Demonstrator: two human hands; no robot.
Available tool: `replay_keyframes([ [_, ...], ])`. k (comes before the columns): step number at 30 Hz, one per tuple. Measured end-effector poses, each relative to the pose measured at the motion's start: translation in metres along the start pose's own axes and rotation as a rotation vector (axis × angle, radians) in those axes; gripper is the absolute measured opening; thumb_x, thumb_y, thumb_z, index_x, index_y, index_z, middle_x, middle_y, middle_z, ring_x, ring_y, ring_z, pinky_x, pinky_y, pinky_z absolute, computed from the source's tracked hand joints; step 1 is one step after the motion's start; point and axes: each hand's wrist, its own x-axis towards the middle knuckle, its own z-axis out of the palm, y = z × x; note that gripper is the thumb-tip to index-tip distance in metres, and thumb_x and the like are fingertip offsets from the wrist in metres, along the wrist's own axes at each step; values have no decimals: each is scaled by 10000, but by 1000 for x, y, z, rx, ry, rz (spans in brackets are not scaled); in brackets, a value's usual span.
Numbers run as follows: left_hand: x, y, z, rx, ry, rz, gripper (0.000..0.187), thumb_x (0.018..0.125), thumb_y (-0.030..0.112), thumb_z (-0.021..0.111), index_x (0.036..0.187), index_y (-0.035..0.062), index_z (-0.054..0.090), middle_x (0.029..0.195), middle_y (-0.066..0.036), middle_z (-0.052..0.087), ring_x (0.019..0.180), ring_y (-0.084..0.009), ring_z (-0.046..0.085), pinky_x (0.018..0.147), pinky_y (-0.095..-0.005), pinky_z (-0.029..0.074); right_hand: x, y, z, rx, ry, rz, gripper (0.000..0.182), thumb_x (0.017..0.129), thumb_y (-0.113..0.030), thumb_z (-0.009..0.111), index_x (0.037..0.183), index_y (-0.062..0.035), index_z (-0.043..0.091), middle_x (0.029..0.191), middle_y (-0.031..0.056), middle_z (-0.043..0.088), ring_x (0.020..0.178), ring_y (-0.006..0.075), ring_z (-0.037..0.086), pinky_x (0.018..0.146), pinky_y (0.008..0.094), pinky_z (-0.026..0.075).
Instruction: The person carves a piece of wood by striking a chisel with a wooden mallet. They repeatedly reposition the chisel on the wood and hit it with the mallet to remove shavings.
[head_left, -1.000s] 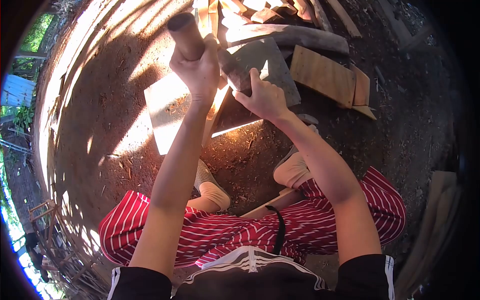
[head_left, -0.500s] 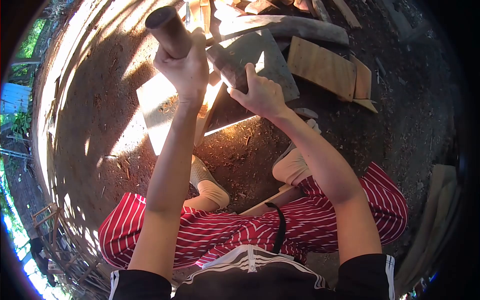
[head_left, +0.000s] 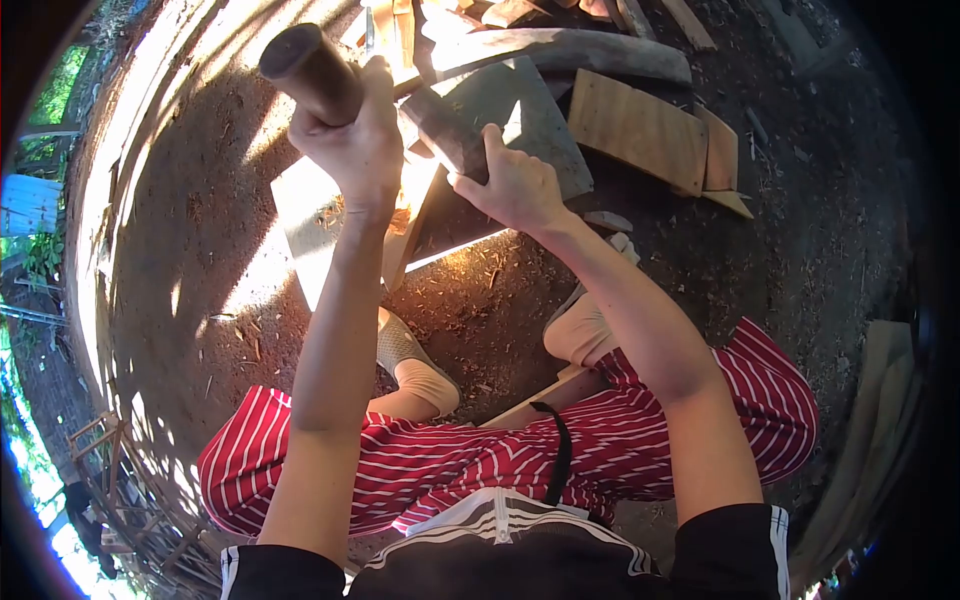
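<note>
My left hand (head_left: 355, 160) is closed round a thick, dark, round wooden piece like a tool handle (head_left: 318, 78), its blunt end pointing up and left. Whatever lies beyond the fist is hard to make out. In my right hand (head_left: 515, 182) is a dark rectangular wooden block (head_left: 447, 130), tilted, its far end near my left wrist. The thumb lies along the block's side. Beneath both hands are a grey flat slab (head_left: 550, 135), a pale sunlit board (head_left: 300, 215) and a narrow wood strip (head_left: 402, 250).
Beyond the slab lies a long curved timber (head_left: 580, 52). A brown board (head_left: 635, 130) with smaller offcuts (head_left: 722, 150) is on the right. More wood scraps (head_left: 515, 12) lie at the back. Shavings dot the dirt floor (head_left: 480, 310) between my feet.
My left hand and the round wooden piece have shifted a little left. My right hand and the block have moved slightly left as well.
</note>
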Motion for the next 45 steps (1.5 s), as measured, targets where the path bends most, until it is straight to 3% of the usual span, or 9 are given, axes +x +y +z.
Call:
replay_keyframes([
  [20,-3,-10,-1,38,105,-52,156,735,8,671,733,19,516,583,-8,493,443,-62,435,414,-219,353,10,3,-2,-26,4,34,591,779,-453,642,1128,-19,445,776,217,668,771,378,682,712,457,538],
  [25,-2,-16,-5,115,95,1,156,734,14,673,751,20,518,580,2,485,453,-60,434,426,-215,357,18,-40,-97,425,-121,173,690,769,-496,627,1211,19,499,817,146,677,796,242,667,743,328,505],
  [28,-4,-19,-4,109,113,-10,163,738,29,678,763,24,517,581,11,482,452,-56,420,423,-219,354,17,-80,-155,533,190,-291,506,780,-507,624,797,-3,652,675,40,640,644,100,605,620,295,479],
  [29,-3,-19,-3,83,123,-9,170,741,40,684,769,28,517,586,16,484,450,-53,411,417,-222,350,8,-102,-185,533,123,-457,521,786,-513,626,873,-1,654,733,68,668,680,136,647,675,306,520],
  [30,-4,-17,-4,73,118,-4,170,741,40,684,769,28,517,586,16,484,450,-53,411,417,-222,350,8,-107,-250,704,-473,-884,551,912,-469,550,1175,-3,419,830,89,523,681,157,517,602,281,470],
  [34,-10,-23,-8,49,104,107,206,728,108,693,736,7,514,695,-42,562,658,-104,524,625,-270,437,-22,-142,-182,-108,130,-410,672,813,-561,612,1151,17,564,749,141,674,620,235,659,557,357,522],
  [38,-9,-28,-8,-45,230,-62,248,718,146,719,760,-14,534,730,-57,582,702,-114,528,659,-282,445,-14,-146,-196,-159,-38,-414,697,807,-573,601,1139,39,558,846,174,678,757,299,678,680,388,539],
  [40,-5,-21,-10,131,75,-35,276,701,168,730,791,-28,557,755,-64,597,732,-108,530,676,-283,446,-10,-153,-198,95,117,-590,443,763,-437,599,752,-4,687,684,100,691,685,251,700,655,363,547],
  [45,-8,-22,-13,79,56,-63,254,688,153,710,797,-19,558,712,-61,572,709,-133,530,680,-296,450,-29,-154,-194,-136,-33,-315,566,778,-441,602,1016,72,615,737,174,688,685,261,697,644,361,547],
])
